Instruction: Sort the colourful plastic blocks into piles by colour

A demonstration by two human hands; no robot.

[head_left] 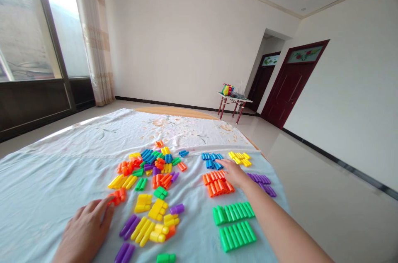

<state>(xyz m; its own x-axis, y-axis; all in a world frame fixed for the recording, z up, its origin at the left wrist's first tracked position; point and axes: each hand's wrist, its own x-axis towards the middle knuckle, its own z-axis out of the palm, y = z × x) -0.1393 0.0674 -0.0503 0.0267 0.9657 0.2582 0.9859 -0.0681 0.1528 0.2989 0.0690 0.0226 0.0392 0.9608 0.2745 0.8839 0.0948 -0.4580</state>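
My left hand [83, 227] rests on the cloth at the left, with bent fingers and thumb closed on orange bullet-shaped building blocks [118, 196]. My right hand [234, 171] reaches over the sorted groups, its fingers stretched out. Its fingertips touch or hover by the blue building blocks [213, 161], and its thumb is beside the rows of orange building blocks [218, 184]. Closer to me lie two rows of green building blocks [238, 236]. Yellow building blocks [240, 158] sit beyond the hand; purple building blocks [263, 184] are partly hidden behind my right forearm.
A mixed pile of coloured blocks [157, 162] spreads across the middle of the cloth-covered table [77, 167]. Loose yellow blocks [143, 231] and purple blocks [124, 252] lie nearer me. A small table [247, 100] with bags stands by the far wall.
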